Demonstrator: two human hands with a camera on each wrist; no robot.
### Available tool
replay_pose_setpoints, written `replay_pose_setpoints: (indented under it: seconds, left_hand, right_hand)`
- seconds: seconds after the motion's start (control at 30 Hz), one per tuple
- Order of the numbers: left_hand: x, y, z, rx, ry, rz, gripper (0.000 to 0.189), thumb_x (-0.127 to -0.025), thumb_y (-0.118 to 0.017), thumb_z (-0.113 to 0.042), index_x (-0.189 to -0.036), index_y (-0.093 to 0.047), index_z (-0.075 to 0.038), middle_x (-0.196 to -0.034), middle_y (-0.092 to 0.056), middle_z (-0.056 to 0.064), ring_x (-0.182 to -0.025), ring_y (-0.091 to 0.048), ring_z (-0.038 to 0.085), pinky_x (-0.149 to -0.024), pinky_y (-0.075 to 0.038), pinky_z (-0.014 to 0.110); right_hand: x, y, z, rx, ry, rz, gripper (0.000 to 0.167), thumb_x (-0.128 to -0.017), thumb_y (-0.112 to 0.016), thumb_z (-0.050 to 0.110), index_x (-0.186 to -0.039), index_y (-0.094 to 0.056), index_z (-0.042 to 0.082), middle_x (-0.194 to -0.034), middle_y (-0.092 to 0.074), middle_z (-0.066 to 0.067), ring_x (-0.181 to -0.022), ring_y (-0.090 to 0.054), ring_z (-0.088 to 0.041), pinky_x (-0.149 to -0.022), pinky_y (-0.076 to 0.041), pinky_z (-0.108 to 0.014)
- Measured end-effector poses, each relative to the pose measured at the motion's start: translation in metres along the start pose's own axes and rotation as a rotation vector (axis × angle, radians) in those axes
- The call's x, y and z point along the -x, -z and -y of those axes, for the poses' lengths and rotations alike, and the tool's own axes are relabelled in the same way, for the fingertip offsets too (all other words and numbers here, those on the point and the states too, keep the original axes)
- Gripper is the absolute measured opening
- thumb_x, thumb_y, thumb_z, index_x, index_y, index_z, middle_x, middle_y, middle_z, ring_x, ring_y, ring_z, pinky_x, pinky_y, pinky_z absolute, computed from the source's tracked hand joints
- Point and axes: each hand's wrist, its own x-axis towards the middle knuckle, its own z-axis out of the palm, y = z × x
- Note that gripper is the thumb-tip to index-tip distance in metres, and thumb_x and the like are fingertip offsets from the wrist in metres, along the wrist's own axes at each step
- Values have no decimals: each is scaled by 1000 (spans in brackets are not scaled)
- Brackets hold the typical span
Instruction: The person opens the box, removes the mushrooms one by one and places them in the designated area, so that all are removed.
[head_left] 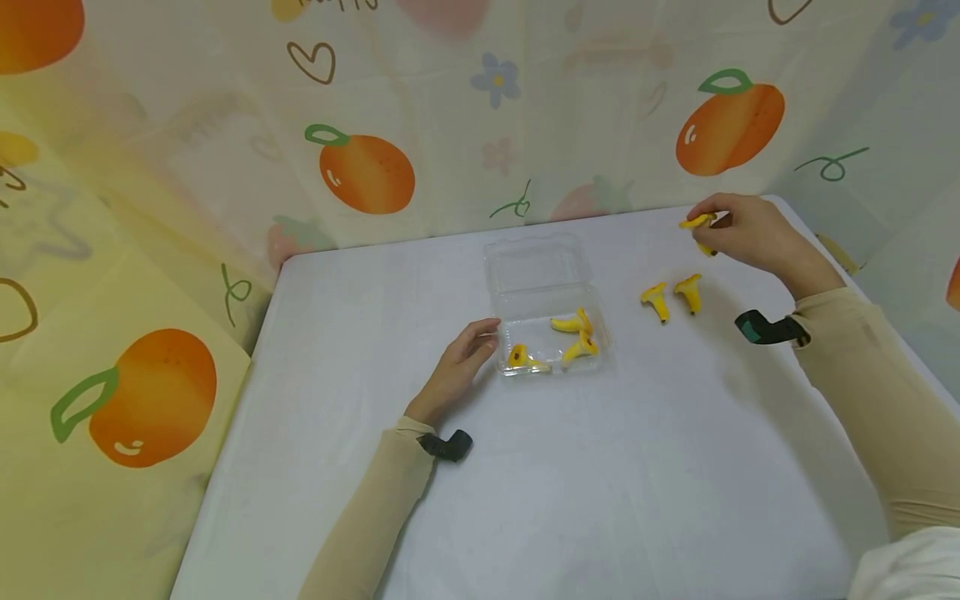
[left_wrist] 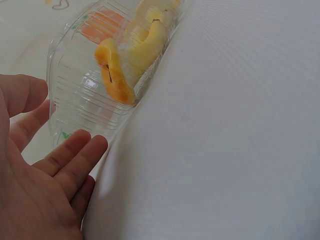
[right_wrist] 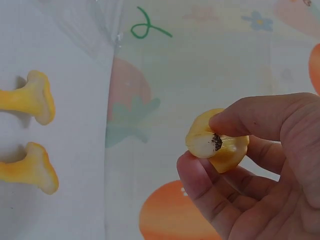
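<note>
The right hand (head_left: 738, 233) pinched a yellow mushroom (right_wrist: 202, 142) between thumb and fingers, raised above the far right part of the bench (head_left: 337, 358). Its long axis slanted: from the head, the flared cap lay to the far left and the stem ran toward the near right. In the right wrist view, the stem's dark end faced the camera, with the cap behind it.

The left hand (head_left: 461, 362) was fairly wide, fingers extended, at the left side of a clear plastic container (head_left: 542, 298); the index fingertip met the edge near its hinge.

Just nearer than the raised mushroom, two loose mushrooms lay side by side, a left one (head_left: 655, 302) and a right one (head_left: 688, 293), apart and nearly parallel. Both caps faced the back, stems toward the person, the left one angled slightly rightward.

Inside the container's base were three more. The front left mushroom (head_left: 519, 357) had its cap left, stem right; the rear mushroom (head_left: 572, 323) pointed its stem left; the front right mushroom (head_left: 579, 347) slanted, stem toward the near left.

The lid (head_left: 536, 262) lay open toward the back. Behind the bench hung a pale backdrop (head_left: 435, 100) printed with oranges (head_left: 367, 175).
</note>
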Motion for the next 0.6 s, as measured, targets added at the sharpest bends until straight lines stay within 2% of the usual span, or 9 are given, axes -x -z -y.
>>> replay_pose_setpoints:
  seconds: [0.33,0.6]
  left_hand:
    - [1,1,0,9,-1,1,43,-106,-52,-23,-148,-48,-15,-150,-52,7,-137,-53,28,-121,-37,48]
    - [1,0,-2,11,5,-1,42,-106,-52,-23,-147,-48,-16,-152,-51,6,-138,-53,28,-122,-37,47]
  right_hand:
    - [-2,2,-9,-1,3,-25,40,-102,-53,26,-134,-57,1,-123,-63,-30,-98,-62,-37,-73,-50,-35]
    - [-2,1,-19,-12,-10,-29,41,-102,-53,27,-133,-57,0,-127,-61,-30,-101,-61,-38,-73,-48,-33]
